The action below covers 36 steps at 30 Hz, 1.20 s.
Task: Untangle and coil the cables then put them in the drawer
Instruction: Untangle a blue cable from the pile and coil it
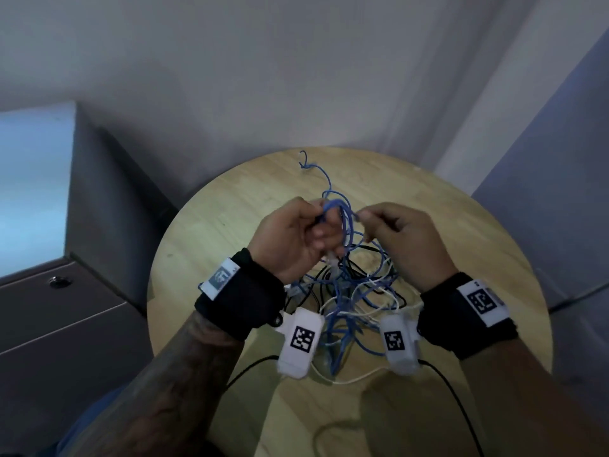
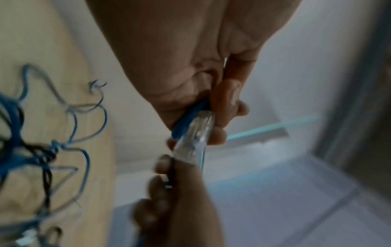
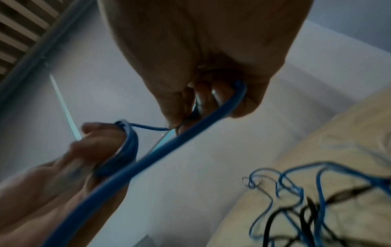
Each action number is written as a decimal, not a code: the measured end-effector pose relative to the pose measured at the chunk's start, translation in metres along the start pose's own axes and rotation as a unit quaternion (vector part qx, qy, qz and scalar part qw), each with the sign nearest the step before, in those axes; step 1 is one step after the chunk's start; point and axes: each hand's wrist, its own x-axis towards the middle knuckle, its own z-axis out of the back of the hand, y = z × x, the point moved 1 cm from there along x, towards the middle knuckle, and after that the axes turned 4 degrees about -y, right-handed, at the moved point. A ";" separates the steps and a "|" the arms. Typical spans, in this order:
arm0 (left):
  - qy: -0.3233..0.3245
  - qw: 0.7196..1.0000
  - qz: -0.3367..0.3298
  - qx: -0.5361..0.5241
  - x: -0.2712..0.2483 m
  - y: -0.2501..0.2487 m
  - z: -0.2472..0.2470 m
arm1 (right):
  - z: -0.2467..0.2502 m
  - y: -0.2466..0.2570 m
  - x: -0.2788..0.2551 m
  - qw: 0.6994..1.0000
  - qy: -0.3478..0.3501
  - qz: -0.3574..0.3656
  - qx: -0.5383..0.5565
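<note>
A tangle of blue, black and white cables lies on the round wooden table. Both hands are raised just above it. My left hand pinches a blue cable near its clear plug, with blue loops round its fingers. My right hand grips a length of the same blue cable that runs down into the tangle. A loose blue end reaches the far side of the table.
A grey drawer cabinet with a round lock stands left of the table, its drawers closed. White walls close in behind and to the right. Black wrist-camera leads trail over the near table edge.
</note>
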 end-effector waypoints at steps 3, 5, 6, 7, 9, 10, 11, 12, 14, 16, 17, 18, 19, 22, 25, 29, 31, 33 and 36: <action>-0.026 0.992 -0.046 -0.119 0.004 -0.007 0.013 | -0.020 0.005 -0.014 0.996 0.091 -0.012 -0.020; -0.087 0.987 -0.083 -0.110 0.008 -0.006 0.028 | -0.030 0.014 -0.020 0.988 0.146 -0.051 -0.003; -0.121 0.983 -0.104 -0.091 0.008 -0.005 0.034 | -0.032 0.019 -0.022 0.983 0.167 -0.078 0.018; -0.151 0.978 -0.128 -0.071 0.008 -0.004 0.039 | -0.032 0.022 -0.022 0.976 0.185 -0.104 0.044; -0.181 0.968 -0.171 -0.035 0.006 -0.002 0.040 | -0.030 0.029 -0.023 0.963 0.211 -0.141 0.092; -0.186 0.964 -0.191 -0.010 0.006 -0.003 0.037 | -0.027 0.032 -0.024 0.957 0.222 -0.151 0.109; -0.194 0.959 -0.208 0.019 0.006 -0.004 0.033 | -0.024 0.035 -0.024 0.953 0.232 -0.155 0.115; -0.203 0.952 -0.222 0.047 0.006 -0.005 0.029 | -0.022 0.039 -0.024 0.951 0.243 -0.154 0.113; -0.230 0.937 -0.242 0.099 0.004 -0.007 0.021 | -0.017 0.045 -0.024 0.948 0.267 -0.148 0.095; -0.254 0.914 -0.253 0.190 0.001 -0.009 0.014 | -0.012 0.050 -0.023 0.948 0.276 -0.136 0.082; -0.259 0.895 -0.257 0.256 -0.001 -0.010 0.012 | -0.011 0.051 -0.022 0.953 0.264 -0.126 0.082; -0.258 0.873 -0.260 0.324 -0.002 -0.010 0.010 | -0.010 0.052 -0.022 0.960 0.242 -0.113 0.085; -0.252 0.847 -0.262 0.389 -0.003 -0.010 0.010 | -0.010 0.054 -0.022 0.970 0.209 -0.093 0.087; -0.194 0.794 -0.220 0.533 -0.003 -0.011 0.012 | -0.009 0.060 -0.020 0.990 0.102 0.005 0.099; -0.129 0.832 -0.125 0.525 -0.007 -0.008 0.015 | 0.004 0.063 -0.012 0.990 0.037 0.073 0.116; -0.074 0.917 -0.043 0.389 -0.005 -0.004 0.011 | 0.020 0.045 0.001 0.992 -0.077 0.075 0.068; -0.021 0.967 -0.008 0.253 -0.004 -0.006 0.005 | 0.018 0.030 0.001 0.994 -0.082 0.055 0.039; 0.004 0.994 -0.004 0.113 -0.005 -0.010 0.001 | 0.009 0.017 -0.002 0.999 -0.041 0.021 0.007; -0.014 0.998 -0.049 -0.024 0.001 -0.016 0.013 | -0.009 0.015 -0.011 0.999 0.047 0.009 -0.022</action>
